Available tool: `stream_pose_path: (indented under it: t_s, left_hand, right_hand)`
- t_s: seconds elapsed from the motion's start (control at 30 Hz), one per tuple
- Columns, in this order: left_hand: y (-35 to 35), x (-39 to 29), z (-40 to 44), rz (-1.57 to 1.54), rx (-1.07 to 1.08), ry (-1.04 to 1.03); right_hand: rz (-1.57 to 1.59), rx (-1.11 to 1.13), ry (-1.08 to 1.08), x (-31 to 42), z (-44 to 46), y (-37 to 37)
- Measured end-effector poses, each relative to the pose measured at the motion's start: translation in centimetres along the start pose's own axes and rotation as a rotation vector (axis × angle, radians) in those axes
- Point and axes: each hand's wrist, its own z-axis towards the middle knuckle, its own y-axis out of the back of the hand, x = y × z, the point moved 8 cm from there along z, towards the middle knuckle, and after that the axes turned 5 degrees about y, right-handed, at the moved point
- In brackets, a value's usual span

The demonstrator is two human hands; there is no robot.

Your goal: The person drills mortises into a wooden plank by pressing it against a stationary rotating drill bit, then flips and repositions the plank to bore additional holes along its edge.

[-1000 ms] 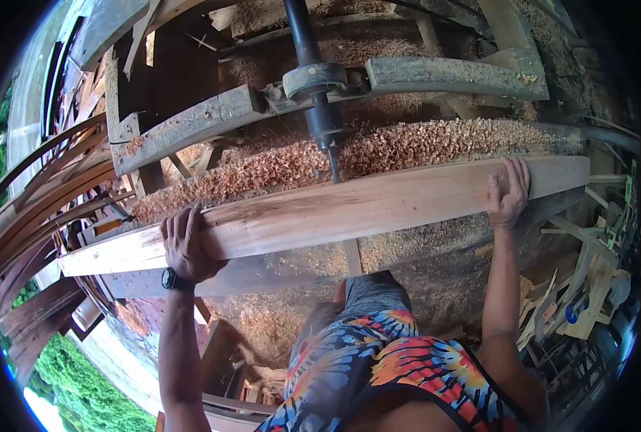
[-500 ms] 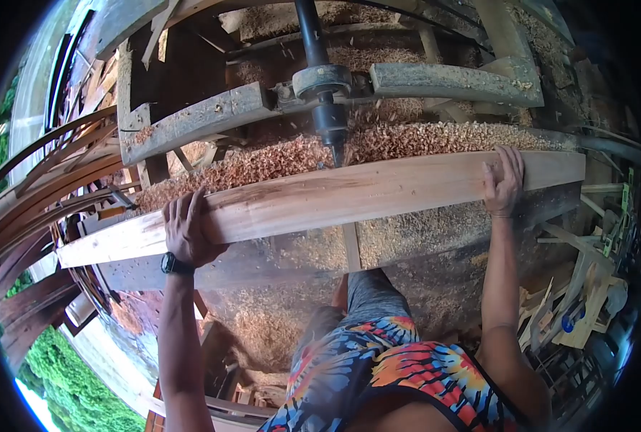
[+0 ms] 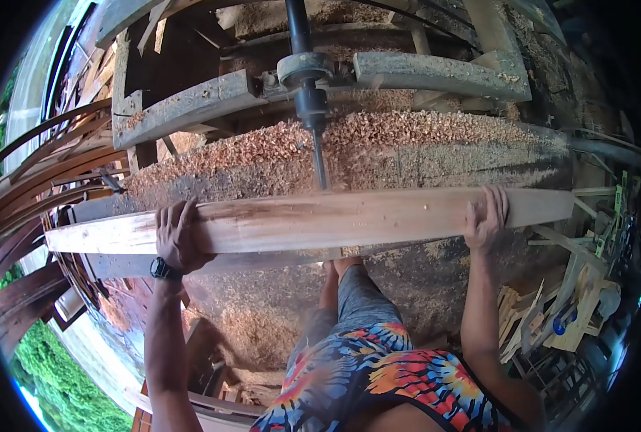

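A long pale wooden plank with darker streaks lies crosswise in front of me. My left hand, with a dark watch on the wrist, grips it left of the middle, fingers over the far edge. Nearer the right end, my right hand is closed on the plank in the same way. Between the hands, a drill bit in a dark chuck points toward me; its tip is at or just beyond the plank's far edge, and I cannot tell whether they touch.
Reddish wood shavings are heaped along the dark work surface behind the plank. Weathered beams frame the spindle. Curved timber strips crowd the left side, and wood offcuts are piled at the right.
Both hands have drawn the plank toward me and slightly left. More of the bit's length shows, and a wider strip of work surface is exposed behind the plank.
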Motion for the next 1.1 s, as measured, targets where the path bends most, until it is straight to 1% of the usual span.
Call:
stream_pose_path:
  t_s: [0.1, 0.4, 0.87, 1.1]
  left_hand:
    - [-0.1, -0.8, -0.3, 0.000, -0.013, -0.050]
    - [-0.5, -0.7, 0.3, 0.013, -0.006, -0.008]
    - [-0.4, -0.1, 1.0, -0.005, -0.023, -0.007]
    - [-0.6, 0.3, 1.0, -0.015, 0.015, 0.027]
  right_hand:
    - [0.022, 0.019, -0.019, -0.2, -1.3, 0.4]
    - [0.035, 0.032, -0.007, -0.9, -0.2, 0.0]
    - [0.049, 0.072, 0.011, -1.4, 1.3, -0.7]
    - [0.031, 0.072, 0.010, -1.6, 1.5, -1.0]
